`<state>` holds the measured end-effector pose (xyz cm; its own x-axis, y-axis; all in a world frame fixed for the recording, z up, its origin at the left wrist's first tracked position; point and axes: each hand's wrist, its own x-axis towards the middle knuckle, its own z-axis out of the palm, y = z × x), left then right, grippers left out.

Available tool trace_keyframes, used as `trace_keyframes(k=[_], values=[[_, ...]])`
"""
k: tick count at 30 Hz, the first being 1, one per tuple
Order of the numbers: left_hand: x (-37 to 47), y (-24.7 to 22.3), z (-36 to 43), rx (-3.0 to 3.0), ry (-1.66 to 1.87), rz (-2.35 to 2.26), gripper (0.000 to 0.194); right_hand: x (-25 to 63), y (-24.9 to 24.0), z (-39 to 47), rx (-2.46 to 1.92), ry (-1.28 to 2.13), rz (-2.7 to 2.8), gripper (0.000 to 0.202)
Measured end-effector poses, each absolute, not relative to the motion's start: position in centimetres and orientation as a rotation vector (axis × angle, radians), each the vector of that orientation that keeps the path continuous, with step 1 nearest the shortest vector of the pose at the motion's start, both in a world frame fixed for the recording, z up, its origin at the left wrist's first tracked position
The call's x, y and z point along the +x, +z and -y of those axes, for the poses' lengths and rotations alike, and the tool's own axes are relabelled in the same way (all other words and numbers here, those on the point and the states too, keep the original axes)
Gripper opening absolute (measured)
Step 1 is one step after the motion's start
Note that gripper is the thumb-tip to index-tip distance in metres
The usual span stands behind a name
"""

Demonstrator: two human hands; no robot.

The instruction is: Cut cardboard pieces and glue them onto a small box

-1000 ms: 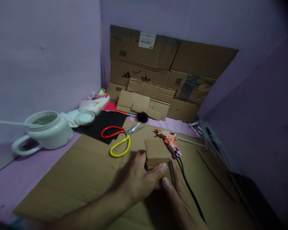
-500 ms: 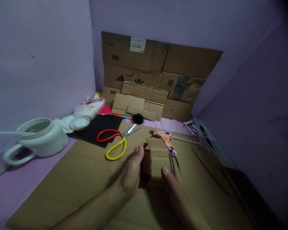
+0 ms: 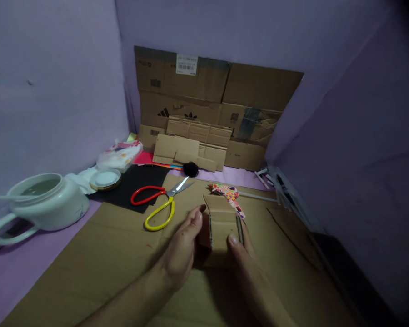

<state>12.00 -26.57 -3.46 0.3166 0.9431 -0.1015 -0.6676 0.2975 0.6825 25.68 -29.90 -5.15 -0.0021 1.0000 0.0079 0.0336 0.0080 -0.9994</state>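
A small folded cardboard box [image 3: 224,231] is between my two hands, over the large cardboard sheet [image 3: 109,259]. My left hand [image 3: 182,245] cups its left side, thumb up beside a flap; the fingers behind are partly hidden. My right hand [image 3: 247,256] grips the box's right side, thumb on its front face. Scissors [image 3: 167,195] with one red and one yellow handle lie open to the left of the box. Just behind the box is a floral-patterned piece [image 3: 228,193].
A white pot [image 3: 47,204] with liquid stands at left, near a round lid [image 3: 105,178] and black paper [image 3: 136,181]. Black thread [image 3: 190,169] lies behind the scissors. Cardboard [image 3: 262,86] leans on the back wall; clear sticks [image 3: 282,186] lie at right.
The view has shifted slightly, so the surroundings appear further left. Both hands still hold the box, with little change in their grip.
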Motion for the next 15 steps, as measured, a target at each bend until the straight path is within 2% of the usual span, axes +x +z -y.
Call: trace_keyframes(k=[9, 15], values=[[12.56, -3.69, 26.07, 0.539, 1.131, -0.856, 0.044, 25.2, -5.09, 30.4, -1.331, 1.198, 1.31, 0.067], [12.83, -4.15, 26.15, 0.675, 1.124, -1.055, 0.048, 25.34, -5.38, 30.67, -1.464, 1.087, 1.411, 0.065]])
